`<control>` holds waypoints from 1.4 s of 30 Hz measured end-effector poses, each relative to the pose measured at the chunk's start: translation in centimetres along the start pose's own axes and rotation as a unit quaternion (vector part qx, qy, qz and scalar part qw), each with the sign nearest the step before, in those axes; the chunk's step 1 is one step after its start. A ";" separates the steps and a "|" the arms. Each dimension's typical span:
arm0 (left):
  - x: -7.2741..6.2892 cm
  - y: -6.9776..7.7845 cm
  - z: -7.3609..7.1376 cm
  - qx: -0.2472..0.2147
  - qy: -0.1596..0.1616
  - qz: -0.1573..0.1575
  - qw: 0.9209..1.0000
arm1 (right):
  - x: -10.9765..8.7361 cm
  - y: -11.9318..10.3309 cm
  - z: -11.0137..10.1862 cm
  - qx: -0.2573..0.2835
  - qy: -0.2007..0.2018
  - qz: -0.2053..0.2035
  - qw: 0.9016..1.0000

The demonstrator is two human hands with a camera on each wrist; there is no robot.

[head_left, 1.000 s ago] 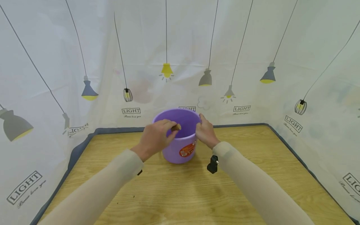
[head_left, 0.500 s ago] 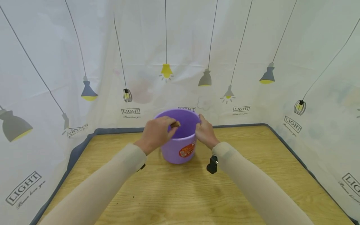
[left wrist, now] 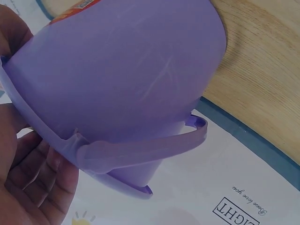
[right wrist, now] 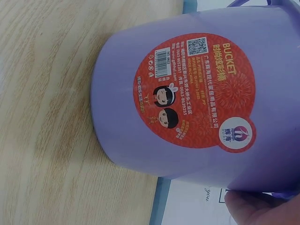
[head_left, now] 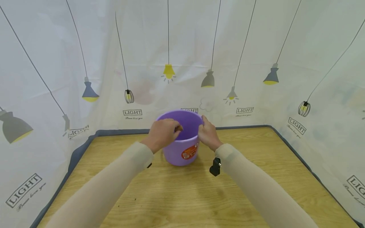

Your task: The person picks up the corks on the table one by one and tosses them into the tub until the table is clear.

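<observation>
A light purple plastic bucket stands at the far side of the wooden table, with a red label on its wall. Over its near left rim my left hand holds a small brown piece with a rounded end; the fingers cover most of it, so I cannot tell its kind. In the left wrist view the bucket's purple handle hangs down along the outer wall. My right hand grips the right side of the rim. The bucket's floor is hidden.
The wooden tabletop stretches in front of the bucket, edged with dark blue trim. A white cloth printed with lamps rises behind and on both sides. A black device sits at the right wrist.
My left hand has shifted slightly right and turned over the rim, and less of the brown piece shows now. The right hand and the bucket look almost unmoved.
</observation>
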State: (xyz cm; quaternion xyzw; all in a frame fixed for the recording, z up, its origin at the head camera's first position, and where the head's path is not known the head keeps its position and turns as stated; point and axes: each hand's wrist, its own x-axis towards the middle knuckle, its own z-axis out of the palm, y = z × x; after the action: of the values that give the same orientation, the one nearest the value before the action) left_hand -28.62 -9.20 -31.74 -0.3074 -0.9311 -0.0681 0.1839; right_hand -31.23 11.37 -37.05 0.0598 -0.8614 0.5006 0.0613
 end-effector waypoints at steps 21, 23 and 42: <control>-0.4 0.1 -0.1 0.016 0.040 -0.002 0.999 | -0.1 0.0 0.0 -0.003 0.001 -0.010 1.000; -0.5 0.1 -0.2 0.014 0.048 0.001 0.999 | -0.1 -0.1 0.0 -0.002 0.000 -0.010 1.000; -1.5 1.0 -0.7 -0.017 0.094 0.023 0.995 | 0.0 0.1 -0.1 -0.002 -0.004 -0.008 1.000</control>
State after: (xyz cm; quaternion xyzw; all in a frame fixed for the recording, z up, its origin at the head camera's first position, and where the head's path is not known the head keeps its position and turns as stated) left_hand -26.72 -9.36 -31.69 -0.3242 -0.9011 -0.1087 0.2666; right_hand -31.21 11.47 -37.06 0.0690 -0.8621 0.4981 0.0620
